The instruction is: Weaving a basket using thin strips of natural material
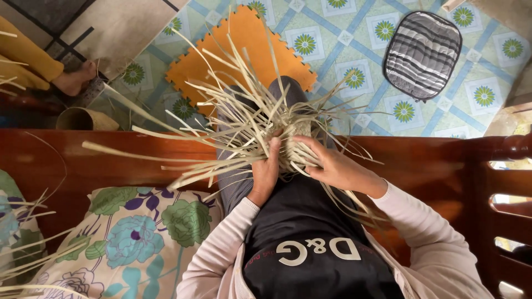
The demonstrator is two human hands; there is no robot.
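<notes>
A small woven piece of pale dried leaf strips (292, 138) rests on my lap, with many long loose strips (183, 135) fanning out to the left and upward. My left hand (266, 171) grips the woven part from the left, thumb up against it. My right hand (332, 166) holds it from the right, fingers curled over the weave and some strips. Both sleeves are pale pink.
I sit on a dark wooden bench (111, 160) with a floral cushion (133, 238) at my left. On the patterned floor lie an orange foam mat (221, 55) and a striped grey cushion (422, 52). Another person's foot (75, 80) is at the upper left, beside a woven cylinder (83, 119).
</notes>
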